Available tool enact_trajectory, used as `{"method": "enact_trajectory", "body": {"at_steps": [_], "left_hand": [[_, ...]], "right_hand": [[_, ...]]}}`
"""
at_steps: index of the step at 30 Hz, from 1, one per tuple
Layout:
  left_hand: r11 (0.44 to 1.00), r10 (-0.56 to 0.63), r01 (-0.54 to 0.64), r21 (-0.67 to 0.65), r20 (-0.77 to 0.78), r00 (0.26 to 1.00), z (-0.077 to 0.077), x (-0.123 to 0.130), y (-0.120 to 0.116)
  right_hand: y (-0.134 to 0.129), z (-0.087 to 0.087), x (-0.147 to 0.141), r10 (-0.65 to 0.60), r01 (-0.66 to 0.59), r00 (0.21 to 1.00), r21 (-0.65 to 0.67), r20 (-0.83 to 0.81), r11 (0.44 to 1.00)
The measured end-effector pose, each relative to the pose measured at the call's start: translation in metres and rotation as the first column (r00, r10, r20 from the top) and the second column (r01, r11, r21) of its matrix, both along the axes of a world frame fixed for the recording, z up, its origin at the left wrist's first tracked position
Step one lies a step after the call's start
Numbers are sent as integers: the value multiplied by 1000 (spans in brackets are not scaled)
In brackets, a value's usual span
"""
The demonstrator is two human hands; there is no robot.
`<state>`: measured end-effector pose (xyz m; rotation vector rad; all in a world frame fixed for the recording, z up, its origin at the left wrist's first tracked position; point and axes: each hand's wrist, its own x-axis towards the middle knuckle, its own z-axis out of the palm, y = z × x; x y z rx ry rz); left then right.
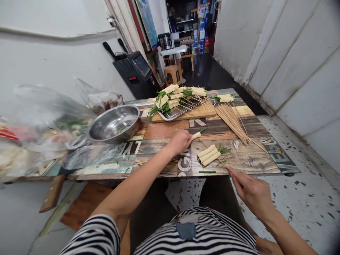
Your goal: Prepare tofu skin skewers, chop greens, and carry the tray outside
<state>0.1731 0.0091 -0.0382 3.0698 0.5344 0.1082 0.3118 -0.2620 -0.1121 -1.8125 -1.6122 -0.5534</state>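
1. Striped shirt (220,230) fills the near edge, below the table (255,161).
2. Fingers of the left hand (181,142) are closed around one end of a pale roll (196,135), and a green tip pokes out of its far end.
3. Fingers of the right hand (251,189) pinch a thin skewer (224,164) close to the table's near edge, the stick slanting toward three rolls (209,156).
4. Those three rolls lie side by side on the table between the hands, green stalks fanning from their ends; a loose green piece (207,172) lies just nearer the edge.
5. Beyond the left hand, a metal tray (170,116) rests on a wooden board (199,114), heaped with skewered rolls (175,96).
6. To the right of the tray, a bundle of bare sticks (233,124) lies fanned out.
7. Left of the tray, a steel bowl (126,132) holds a few green scraps (122,129).
8. Farther left, clear plastic bags (47,106) bulge; their contents are too blurred to name.
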Motion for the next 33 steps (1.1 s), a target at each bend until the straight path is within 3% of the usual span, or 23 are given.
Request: {"method": "enact_trajectory", "body": {"at_steps": [20, 24, 30, 33], "left_hand": [[995, -95, 95, -12, 54, 994, -1, -2, 6], [994, -107, 109, -20, 80, 991, -2, -3, 6], [989, -121, 129, -71, 100, 988, -2, -4, 9], [990, -96, 105, -98, 98, 991, -1, -4, 9]], "right_hand": [[17, 14, 6, -40, 64, 989, -169, 142, 984], [32, 16, 11, -6, 28, 992, -181, 123, 983], [70, 20, 16, -14, 43, 997, -410, 73, 911], [76, 19, 18, -2, 22, 999, -439, 47, 898]]}}
